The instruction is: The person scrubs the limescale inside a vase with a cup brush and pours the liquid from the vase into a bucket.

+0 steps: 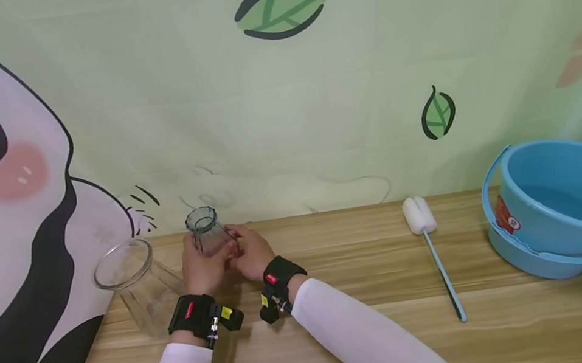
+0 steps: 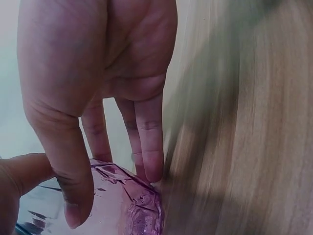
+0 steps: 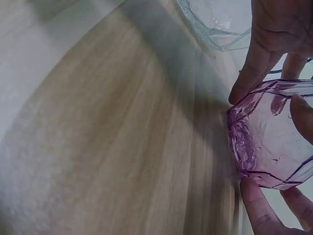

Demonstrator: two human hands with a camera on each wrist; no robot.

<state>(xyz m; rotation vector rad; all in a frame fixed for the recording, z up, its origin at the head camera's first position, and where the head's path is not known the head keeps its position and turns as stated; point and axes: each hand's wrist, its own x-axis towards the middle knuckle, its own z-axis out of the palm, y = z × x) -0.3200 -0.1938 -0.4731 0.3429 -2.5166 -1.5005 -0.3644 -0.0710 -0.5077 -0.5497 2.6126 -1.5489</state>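
Both hands hold a small faceted glass vase [image 1: 209, 236], bluish at the rim and purple toward its base [image 3: 244, 144]. It stands upright near the table's back edge, its base right at the wood. From the left, my left hand [image 1: 203, 263] grips it, with the thumb [image 2: 73, 196] on the near side and the other fingers [image 2: 149, 147] round the far side. My right hand [image 1: 252, 253] holds the opposite side, fingertips [image 3: 252, 193] against the purple lower part. Beside the left hand is a larger clear glass vase [image 1: 136, 287] with a thick rim.
A white sponge-headed bottle brush [image 1: 419, 215] with a blue handle lies on the wooden table [image 1: 360, 332]. At the far right, a blue bucket [image 1: 547, 197] sits in a lower blue basin [image 1: 533, 263]. A panda-print cloth [image 1: 315, 111] hangs right behind the table.
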